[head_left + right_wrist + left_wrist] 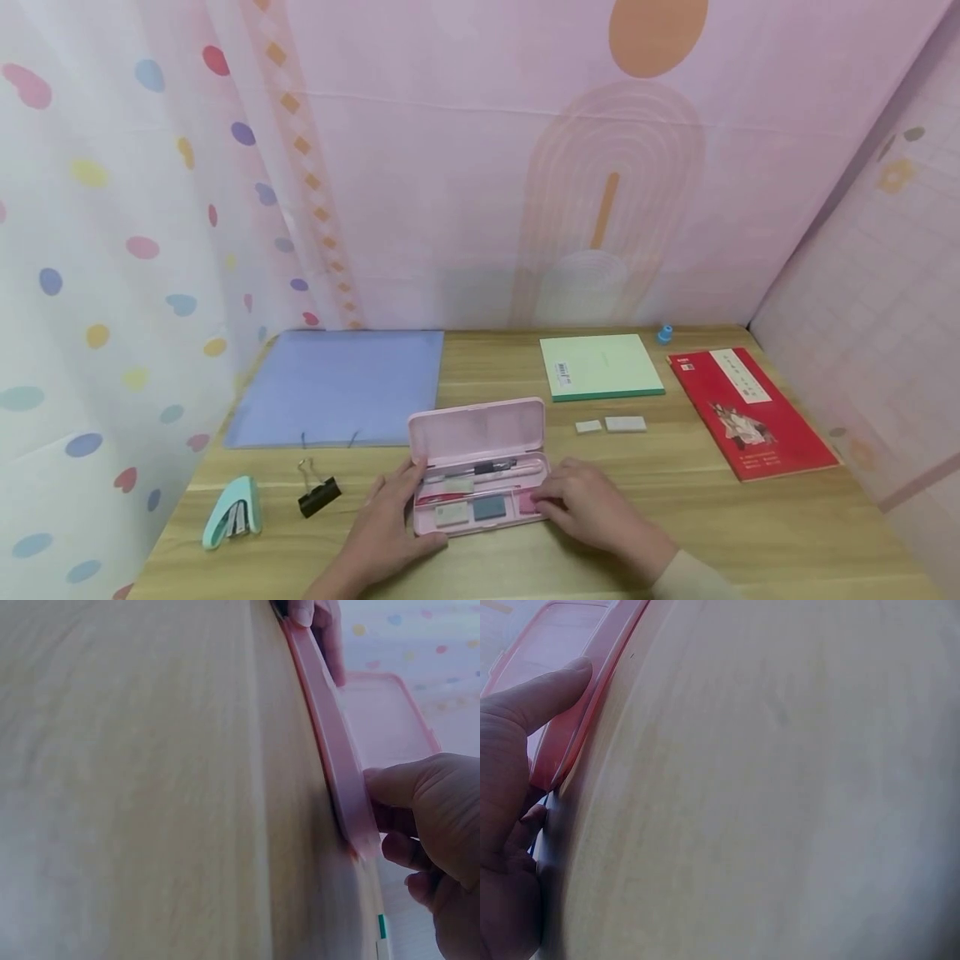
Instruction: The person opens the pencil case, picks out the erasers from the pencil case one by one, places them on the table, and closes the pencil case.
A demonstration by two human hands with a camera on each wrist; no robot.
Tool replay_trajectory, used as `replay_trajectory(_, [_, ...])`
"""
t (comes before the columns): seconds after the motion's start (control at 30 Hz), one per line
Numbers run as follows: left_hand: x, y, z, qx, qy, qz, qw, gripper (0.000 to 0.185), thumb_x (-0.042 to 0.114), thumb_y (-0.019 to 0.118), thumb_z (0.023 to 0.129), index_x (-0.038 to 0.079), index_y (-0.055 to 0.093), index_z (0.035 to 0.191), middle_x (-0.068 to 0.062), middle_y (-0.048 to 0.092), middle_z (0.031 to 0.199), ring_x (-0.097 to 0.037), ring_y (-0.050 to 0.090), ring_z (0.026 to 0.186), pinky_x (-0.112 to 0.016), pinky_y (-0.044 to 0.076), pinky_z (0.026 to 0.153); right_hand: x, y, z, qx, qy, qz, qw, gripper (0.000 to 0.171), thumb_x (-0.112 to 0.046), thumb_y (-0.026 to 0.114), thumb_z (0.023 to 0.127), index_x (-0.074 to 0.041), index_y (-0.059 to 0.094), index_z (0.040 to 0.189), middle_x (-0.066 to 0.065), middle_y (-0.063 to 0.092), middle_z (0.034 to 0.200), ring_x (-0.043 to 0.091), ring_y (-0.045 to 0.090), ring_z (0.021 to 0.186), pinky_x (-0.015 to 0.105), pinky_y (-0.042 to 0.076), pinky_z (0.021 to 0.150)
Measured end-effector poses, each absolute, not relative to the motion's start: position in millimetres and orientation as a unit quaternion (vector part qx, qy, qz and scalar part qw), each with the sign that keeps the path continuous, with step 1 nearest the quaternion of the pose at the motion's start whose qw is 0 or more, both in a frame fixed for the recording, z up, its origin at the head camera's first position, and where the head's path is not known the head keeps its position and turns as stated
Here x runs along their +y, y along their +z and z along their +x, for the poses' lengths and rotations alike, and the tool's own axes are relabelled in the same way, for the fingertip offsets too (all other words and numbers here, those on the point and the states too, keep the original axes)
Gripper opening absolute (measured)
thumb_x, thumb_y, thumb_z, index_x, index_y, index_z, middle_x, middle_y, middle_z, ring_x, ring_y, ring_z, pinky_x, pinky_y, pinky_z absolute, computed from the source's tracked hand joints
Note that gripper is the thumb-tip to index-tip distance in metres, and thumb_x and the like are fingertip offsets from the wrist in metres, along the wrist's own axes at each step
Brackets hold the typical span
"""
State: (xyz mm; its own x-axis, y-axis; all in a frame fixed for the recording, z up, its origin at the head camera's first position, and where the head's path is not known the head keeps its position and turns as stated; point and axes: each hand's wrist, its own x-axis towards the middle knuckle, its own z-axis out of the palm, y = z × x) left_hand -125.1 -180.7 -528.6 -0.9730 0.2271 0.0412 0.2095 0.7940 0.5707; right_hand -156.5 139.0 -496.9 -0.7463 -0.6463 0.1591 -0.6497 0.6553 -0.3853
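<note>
A pink pencil case (pixel 478 432) lies on the table with its lid raised at the back. Inside are a black-gripped pen (pixel 495 466), a red pen (pixel 435 499), a pale eraser (pixel 452 513) and a blue-grey eraser (pixel 489 507). My left hand (pixel 384 523) grips the case's left end, its thumb along the near edge. At the other end my right hand (pixel 592 507) reaches in over the rim, thumb and fingertips pinching a pink eraser (pixel 527 501) in the right corner. Fingers partly hide that eraser; in the right wrist view the case wall (pixel 337 742) hides it.
Left of the case are a black binder clip (pixel 319 497), a mint stapler (pixel 233 513) and a blue folder (pixel 337 387). Two white erasers (pixel 626 424), a green notebook (pixel 606 367), a small blue object (pixel 664 334) and a red booklet (pixel 750 412) lie to the right.
</note>
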Motion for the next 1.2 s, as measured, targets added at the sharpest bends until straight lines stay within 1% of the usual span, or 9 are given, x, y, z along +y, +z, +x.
replay_trajectory(0.1, [-181,-530,-125,0.947,0.299,0.114,0.015,0.117,0.071,0.074,0.062,0.016,0.025,0.153,-0.003,0.029,0.155,-0.021,0.022,0.143,-0.051,0.007,0.117,136,-497,-158,-0.909,0.233,0.346,-0.023,0.015,-0.023,0.068,0.09,-0.02,0.076,0.102,-0.015,0.068,0.093,0.002,0.057,0.086,0.025,0.052,0.077])
replay_trajectory(0.3, [-180,-531,-126,0.947,0.3,0.114,0.015,0.117,0.073,0.073,0.062,0.016,0.026,0.153,-0.003,0.03,0.155,-0.02,0.022,0.143,-0.051,0.008,0.117,135,-494,-159,-0.907,0.26,0.326,-0.059,0.014,-0.022,0.07,0.089,-0.021,0.077,0.101,-0.018,0.062,0.089,0.0,0.051,0.081,0.022,0.049,0.072])
replay_trajectory(0.5, [-180,-530,-126,0.946,0.304,0.114,0.016,0.117,0.072,0.073,0.062,0.016,0.025,0.153,-0.002,0.029,0.155,-0.02,0.022,0.143,-0.051,0.007,0.117,133,-492,-161,-0.904,0.272,0.326,-0.057,0.01,-0.019,0.072,0.087,-0.025,0.077,0.093,-0.021,0.063,0.089,0.0,0.053,0.085,0.024,0.05,0.075])
replay_trajectory(0.63, [-180,-530,-126,0.946,0.305,0.113,0.014,0.117,0.072,0.073,0.062,0.016,0.026,0.153,-0.003,0.029,0.155,-0.02,0.023,0.143,-0.051,0.008,0.117,136,-490,-162,-0.9,0.299,0.313,-0.05,0.011,-0.019,0.071,0.088,-0.028,0.076,0.093,-0.022,0.064,0.088,0.0,0.054,0.084,0.024,0.05,0.074])
replay_trajectory(0.77, [-179,-529,-126,0.946,0.302,0.116,0.009,0.117,0.072,0.073,0.062,0.016,0.025,0.153,-0.003,0.029,0.155,-0.02,0.022,0.143,-0.051,0.008,0.117,154,-484,-167,-0.901,0.339,0.272,-0.023,0.013,-0.019,0.072,0.087,-0.029,0.075,0.094,-0.021,0.064,0.09,0.002,0.057,0.086,0.027,0.052,0.076])
replay_trajectory(0.9, [-180,-529,-126,0.946,0.301,0.116,0.003,0.117,0.07,0.075,0.062,0.017,0.025,0.153,-0.003,0.028,0.155,-0.021,0.022,0.143,-0.05,0.007,0.117,180,-480,-182,-0.918,0.336,0.21,0.01,0.012,-0.02,0.074,0.085,-0.03,0.076,0.093,-0.023,0.066,0.088,0.0,0.059,0.085,0.029,0.053,0.079])
replay_trajectory(0.97, [-180,-529,-126,0.947,0.3,0.114,0.001,0.116,0.069,0.076,0.062,0.017,0.026,0.153,-0.003,0.028,0.155,-0.022,0.023,0.143,-0.05,0.007,0.117,192,-482,-190,-0.929,0.328,0.172,0.005,0.012,-0.022,0.074,0.085,-0.031,0.076,0.092,-0.024,0.065,0.086,0.0,0.058,0.082,0.028,0.053,0.078])
replay_trajectory(1.07, [-181,-530,-125,0.948,0.297,0.113,0.001,0.116,0.068,0.076,0.062,0.016,0.026,0.153,-0.004,0.028,0.155,-0.022,0.023,0.143,-0.051,0.007,0.117,203,-487,-198,-0.937,0.324,0.129,-0.021,0.011,-0.023,0.074,0.085,-0.032,0.076,0.091,-0.023,0.065,0.085,0.003,0.057,0.079,0.029,0.052,0.079])
replay_trajectory(1.2, [-180,-530,-125,0.946,0.302,0.114,0.01,0.116,0.071,0.074,0.062,0.016,0.026,0.153,-0.003,0.029,0.155,-0.02,0.022,0.144,-0.05,0.008,0.117,208,-495,-203,-0.944,0.306,0.122,-0.027,0.013,-0.023,0.074,0.085,-0.031,0.076,0.095,-0.02,0.065,0.087,0.005,0.056,0.078,0.031,0.052,0.079])
